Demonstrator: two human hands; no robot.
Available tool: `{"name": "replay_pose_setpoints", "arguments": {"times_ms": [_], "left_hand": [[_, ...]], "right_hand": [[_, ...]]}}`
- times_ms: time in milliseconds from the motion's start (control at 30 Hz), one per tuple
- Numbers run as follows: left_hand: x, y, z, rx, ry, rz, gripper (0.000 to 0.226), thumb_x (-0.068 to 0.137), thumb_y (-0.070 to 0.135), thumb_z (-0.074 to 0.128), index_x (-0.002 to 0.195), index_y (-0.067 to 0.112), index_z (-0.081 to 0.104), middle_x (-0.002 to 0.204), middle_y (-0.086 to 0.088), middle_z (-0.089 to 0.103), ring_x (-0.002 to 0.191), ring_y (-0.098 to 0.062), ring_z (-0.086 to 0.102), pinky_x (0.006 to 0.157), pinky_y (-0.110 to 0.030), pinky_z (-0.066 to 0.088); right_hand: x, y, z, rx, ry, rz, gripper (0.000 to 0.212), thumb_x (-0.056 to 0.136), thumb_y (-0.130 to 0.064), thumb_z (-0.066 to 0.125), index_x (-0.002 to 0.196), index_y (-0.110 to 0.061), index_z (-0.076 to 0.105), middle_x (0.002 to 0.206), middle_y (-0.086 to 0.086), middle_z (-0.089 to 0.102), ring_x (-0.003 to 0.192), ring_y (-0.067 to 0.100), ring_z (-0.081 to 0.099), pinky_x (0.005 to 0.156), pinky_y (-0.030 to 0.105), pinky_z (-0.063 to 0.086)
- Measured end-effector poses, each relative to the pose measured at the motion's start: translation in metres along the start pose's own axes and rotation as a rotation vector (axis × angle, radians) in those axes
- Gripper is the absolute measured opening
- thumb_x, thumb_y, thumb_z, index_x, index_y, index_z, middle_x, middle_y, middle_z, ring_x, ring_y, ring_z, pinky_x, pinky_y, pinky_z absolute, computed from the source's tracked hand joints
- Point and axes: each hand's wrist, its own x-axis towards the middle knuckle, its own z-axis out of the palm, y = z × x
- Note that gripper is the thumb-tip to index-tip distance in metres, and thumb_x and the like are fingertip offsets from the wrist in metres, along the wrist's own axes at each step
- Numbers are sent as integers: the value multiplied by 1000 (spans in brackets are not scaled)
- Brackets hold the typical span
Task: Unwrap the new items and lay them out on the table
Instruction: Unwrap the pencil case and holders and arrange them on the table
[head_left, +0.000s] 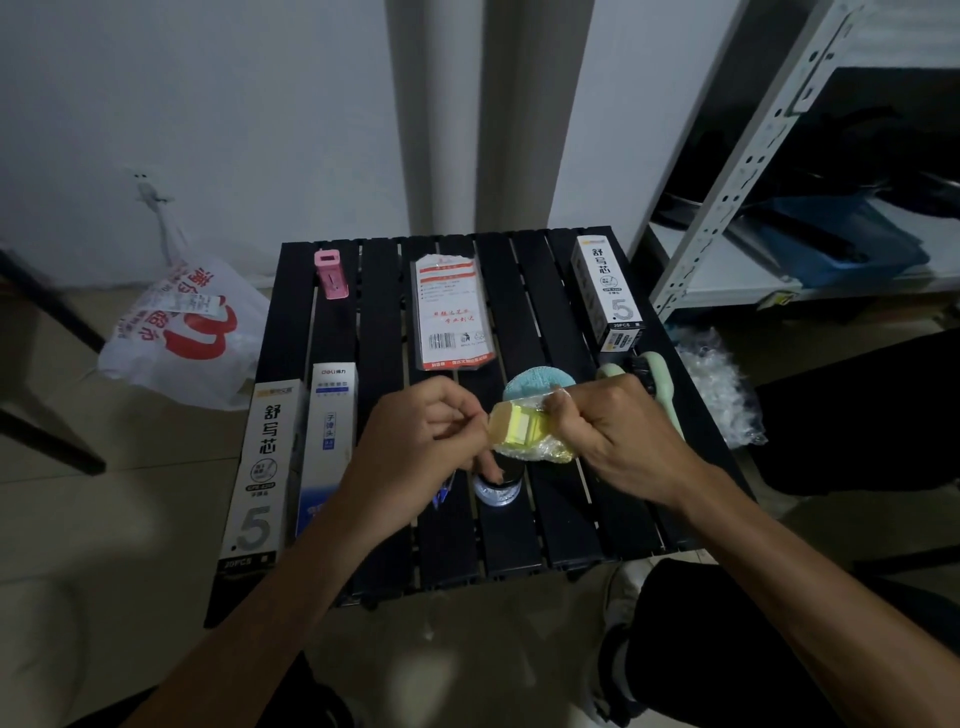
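Observation:
Above the middle of the black slatted table (561, 509) I hold a small yellow item in clear plastic wrap (522, 428). My right hand (618, 421) grips its right side. My left hand (426, 431) pinches the wrap at its left end. Under the item lie a round blue pad (537, 382) and a small clear-lidded round tin (497, 488). Laid out on the table are a pink sharpener-like piece (331, 273), a flat red-and-white packet (451, 312), and three tall refill boxes: far right (608, 291), near left (265, 467) and beside it (330, 441).
A pale green handled brush (662, 382) lies at the table's right edge, with crumpled clear plastic (719, 395) on the floor beyond it. A white and red shopping bag (182, 332) sits on the floor at the left. A metal shelf rack (753, 171) stands at the right.

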Motion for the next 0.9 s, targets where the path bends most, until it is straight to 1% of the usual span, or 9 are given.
{"name": "replay_pose_setpoints", "arguments": {"times_ms": [100, 167, 233, 300, 400, 567, 667, 800, 900], "left_hand": [[0, -1, 1, -145, -21, 43, 10, 92, -10, 62, 92, -1, 59, 72, -20, 71, 60, -28, 72, 67, -40, 63], [0, 0, 3, -243, -12, 92, 16, 92, -17, 59, 90, 0, 57, 75, -30, 66, 58, -34, 66, 66, -33, 61], [1, 0, 4, -324, -16, 120, 20, 92, -18, 57, 89, 2, 57, 80, -37, 60, 58, -36, 61, 67, -31, 60], [2, -1, 4, -357, -27, 142, 17, 91, -16, 58, 90, 0, 56, 81, -37, 60, 56, -27, 60, 69, -34, 61], [5, -3, 1, -357, -40, 112, 16, 93, -17, 57, 99, -2, 56, 79, -27, 65, 54, -23, 62, 68, -36, 60], [3, -4, -7, -350, -161, 35, 20, 94, 10, 59, 108, 9, 73, 93, -28, 69, 77, -46, 69, 67, -42, 61], [3, -5, -13, -270, -178, 64, 15, 90, 10, 66, 97, 11, 79, 86, -21, 75, 70, -37, 74, 65, -36, 61], [5, -8, -21, -116, -153, 180, 13, 82, 20, 75, 94, 15, 80, 86, -14, 78, 76, -30, 78, 70, -39, 63], [4, -9, -20, -18, -143, 266, 10, 83, 17, 75, 93, 17, 79, 85, -4, 79, 79, -21, 78, 75, -32, 63]], "right_hand": [[-1, 0, 0, 176, -25, 81, 63, 104, -43, 35, 53, -6, 38, 46, 4, 33, 42, 11, 30, 47, 19, 22], [-2, -5, 0, 352, -38, 177, 66, 101, -47, 36, 54, 0, 43, 46, 3, 40, 43, 7, 35, 46, 27, 30], [-4, -10, 1, 507, -65, 244, 68, 103, -43, 37, 58, 5, 54, 50, 11, 55, 45, 19, 49, 47, 34, 38], [-6, -13, 3, 572, -83, 267, 65, 106, -36, 36, 58, 2, 59, 51, 12, 59, 45, 21, 52, 48, 30, 39], [-4, -14, 3, 544, -103, 281, 66, 104, -44, 36, 56, -4, 60, 49, 7, 59, 45, 23, 51, 51, 33, 39], [-1, -18, 2, 450, -123, 215, 58, 101, -43, 40, 50, -17, 40, 44, -9, 41, 43, 6, 32, 47, 29, 26], [-1, -19, 1, 429, -149, 229, 56, 104, -33, 43, 50, -21, 37, 43, -11, 37, 42, 3, 28, 47, 24, 24], [0, -18, -3, 438, -172, 231, 56, 100, -43, 42, 53, -11, 36, 48, -9, 34, 47, 8, 29, 49, 30, 25], [-1, -17, -3, 424, -196, 249, 57, 106, -29, 45, 51, -20, 34, 46, -11, 33, 46, 6, 27, 49, 24, 24]]}}
